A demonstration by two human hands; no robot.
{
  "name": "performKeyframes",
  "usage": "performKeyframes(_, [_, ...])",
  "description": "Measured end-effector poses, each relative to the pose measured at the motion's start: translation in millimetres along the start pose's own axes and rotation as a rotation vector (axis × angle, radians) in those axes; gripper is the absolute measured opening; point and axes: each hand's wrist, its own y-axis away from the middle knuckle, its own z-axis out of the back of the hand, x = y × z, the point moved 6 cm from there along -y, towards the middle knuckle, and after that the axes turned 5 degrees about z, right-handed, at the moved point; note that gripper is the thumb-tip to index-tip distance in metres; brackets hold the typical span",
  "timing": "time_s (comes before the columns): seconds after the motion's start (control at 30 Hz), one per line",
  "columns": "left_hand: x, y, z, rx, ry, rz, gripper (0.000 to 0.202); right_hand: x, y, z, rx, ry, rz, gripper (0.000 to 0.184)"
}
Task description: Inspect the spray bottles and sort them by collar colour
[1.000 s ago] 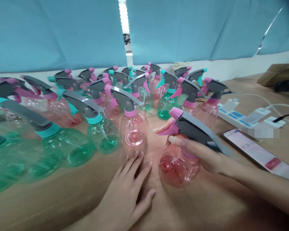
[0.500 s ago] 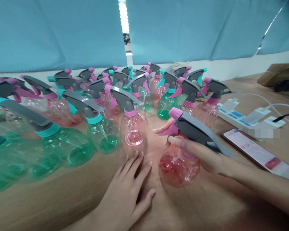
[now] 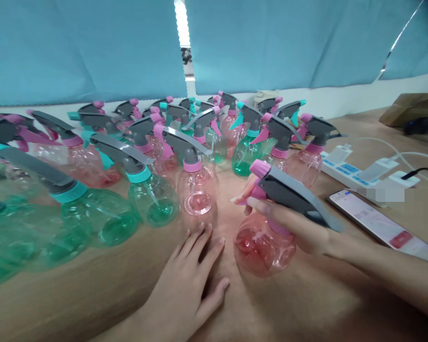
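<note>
A clear pink spray bottle with a grey head and pink nozzle stands on the wooden table. Wrapped round its neck and trigger is my right hand, the index finger on the pink trigger and the thumb below the head. My left hand lies flat on the table, fingers spread, holding nothing. Just beyond its fingertips stands another pink spray bottle, apart from the hand. A green spray bottle with a turquoise collar is beside that one.
Several more pink and green spray bottles crowd the left and back of the table, including a large green one. At right lie a phone and a power strip with plugs and cables. A cardboard box sits far right.
The fingers of my right hand have curled in, squeezing the pink trigger back toward the bottle's neck. My left hand has stayed in place.
</note>
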Motion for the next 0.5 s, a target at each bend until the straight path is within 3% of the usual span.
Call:
performKeyframes(0.37, [2.6, 2.7, -5.0, -0.015, 0.012, 0.01, 0.053, -2.5, 5.7, 5.2, -0.083, 0.023, -0.019, 0.018])
performKeyframes(0.5, [3.3, 2.7, -5.9, -0.01, 0.027, 0.016, 0.053, 4.8, 1.4, 2.9, -0.041, 0.048, 0.017, 0.025])
